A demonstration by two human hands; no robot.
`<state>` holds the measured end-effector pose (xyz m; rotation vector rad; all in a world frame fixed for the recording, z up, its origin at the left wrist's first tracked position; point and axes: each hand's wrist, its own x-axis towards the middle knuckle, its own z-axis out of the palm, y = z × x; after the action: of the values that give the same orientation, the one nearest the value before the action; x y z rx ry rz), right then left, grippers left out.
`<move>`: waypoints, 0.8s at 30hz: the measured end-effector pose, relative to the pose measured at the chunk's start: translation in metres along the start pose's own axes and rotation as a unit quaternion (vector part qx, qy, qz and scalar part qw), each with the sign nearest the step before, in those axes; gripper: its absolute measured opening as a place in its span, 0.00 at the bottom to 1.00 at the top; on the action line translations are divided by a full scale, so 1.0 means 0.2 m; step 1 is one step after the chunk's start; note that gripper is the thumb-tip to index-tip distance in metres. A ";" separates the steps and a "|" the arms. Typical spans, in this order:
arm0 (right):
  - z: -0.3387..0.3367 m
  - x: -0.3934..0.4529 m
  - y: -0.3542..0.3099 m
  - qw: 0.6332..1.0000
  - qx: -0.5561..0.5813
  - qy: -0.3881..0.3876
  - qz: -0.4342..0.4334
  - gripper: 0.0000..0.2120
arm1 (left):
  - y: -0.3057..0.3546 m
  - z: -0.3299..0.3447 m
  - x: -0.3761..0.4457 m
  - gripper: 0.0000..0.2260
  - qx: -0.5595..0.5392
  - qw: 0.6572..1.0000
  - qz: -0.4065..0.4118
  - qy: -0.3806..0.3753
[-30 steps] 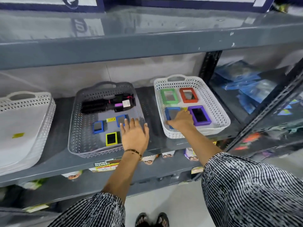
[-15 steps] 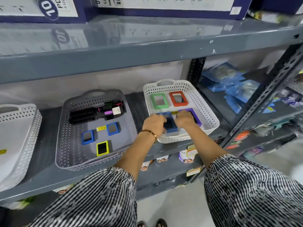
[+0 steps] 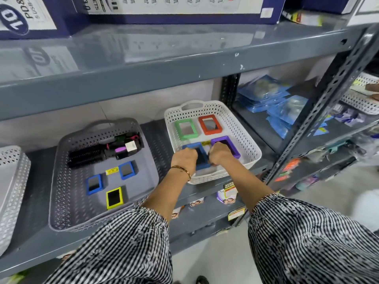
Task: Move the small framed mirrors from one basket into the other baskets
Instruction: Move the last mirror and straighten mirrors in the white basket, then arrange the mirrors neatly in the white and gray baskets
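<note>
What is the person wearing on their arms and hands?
Both arms have loose sleeves with thin black-and-white stripes, the left sleeve and the right sleeve, gathered near the elbows. The forearms are bare. A thin gold bangle circles the wrist of the left hand. The right hand shows no gloves or rings.

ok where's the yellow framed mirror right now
In the head view the yellow framed mirror lies flat at the front of the grey basket, left of the white basket, just in front of two small blue mirrors.
</note>
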<state>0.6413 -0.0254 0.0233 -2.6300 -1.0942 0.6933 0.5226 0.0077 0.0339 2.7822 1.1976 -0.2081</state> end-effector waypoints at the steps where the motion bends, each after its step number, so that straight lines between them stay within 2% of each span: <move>1: 0.00 0.00 0.00 1.000 0.004 -0.001 0.001 0.16 | 0.00 0.00 0.00 0.13 -0.007 1.000 0.001 -0.001; 4: 0.01 0.00 0.00 1.000 0.023 0.000 0.002 0.16 | -0.01 0.00 0.00 0.13 -0.016 1.000 0.002 -0.004; 6: -0.01 0.00 0.01 0.999 0.042 0.010 0.003 0.13 | 0.00 0.00 0.00 0.12 -0.022 1.000 0.005 -0.002; 8: -0.06 0.02 0.04 0.996 0.074 0.053 0.012 0.06 | 0.01 -0.03 0.01 0.12 -0.043 0.999 0.015 0.005; 11: -0.15 0.07 0.13 0.985 0.103 0.133 0.026 0.10 | 0.07 -0.07 0.05 0.14 -0.092 0.995 0.040 0.029; 15: -0.20 0.11 0.25 0.987 0.094 0.112 0.068 0.03 | 0.20 -0.06 0.12 0.14 -0.126 0.990 0.065 0.027; 21: -0.18 0.18 0.32 0.988 0.101 0.097 0.063 0.10 | 0.30 -0.01 0.24 0.20 -0.057 0.996 0.070 0.005; 24: -0.17 0.19 0.34 0.988 0.102 0.098 0.066 0.10 | 0.32 0.01 0.26 0.16 -0.026 0.997 0.072 0.008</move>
<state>0.7226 -0.0467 0.0165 -2.5457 -0.7570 0.5254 0.6038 0.0005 0.0251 2.8145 0.9839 -0.1396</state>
